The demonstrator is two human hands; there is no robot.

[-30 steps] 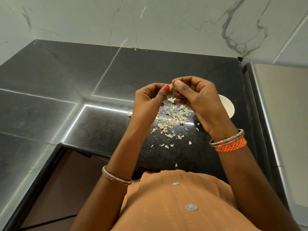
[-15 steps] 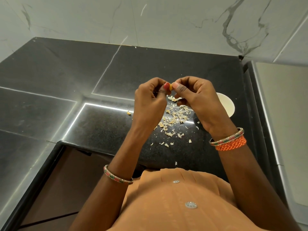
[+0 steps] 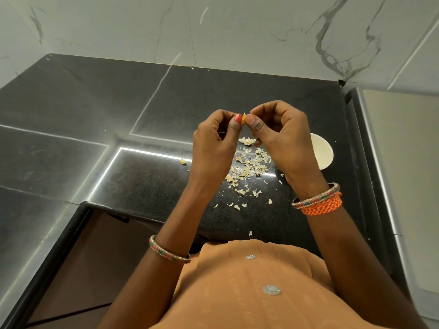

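Both hands meet on one small yellow clove [image 3: 243,121], held in the air above the far edge of the pile of papery skins [image 3: 249,167]. The left hand [image 3: 213,148] pinches it between thumb and curled forefinger from one side. The right hand [image 3: 282,138] pinches it from the other, thumb tips almost touching, so little of the clove shows between them.

It looks very light and firm, yet small enough to slip out of a hard squeeze. A gentle fingertip pinch across its sides suits it, with a nail catching loose skin at the tip. The skin seems thin, dry and brittle, likely to tear off in flakes like those in the pile.

A white bowl [image 3: 323,153] stands just right of the pile, partly hidden by the right hand. One stray bit [image 3: 183,160] lies left of the pile on the black counter [image 3: 166,103].
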